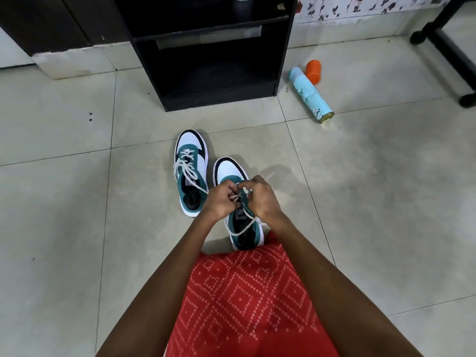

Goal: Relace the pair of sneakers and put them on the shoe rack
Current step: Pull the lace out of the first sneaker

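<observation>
both grips busy with the lace of the near sneaker, on the floor

the left grip and right grip meet over the near sneaker, fingers curled and pinching its white lace. the shoe lies directly under them, toe pointing away, both grips equally close. just beside it on the left sits the far sneaker, its lace slack. two sneakers; beyond them one shoe rack, one spray can, one orange cap.

Pale tiled floor, two teal-white sneakers, black shoe rack, blue spray can, orange cap
</observation>
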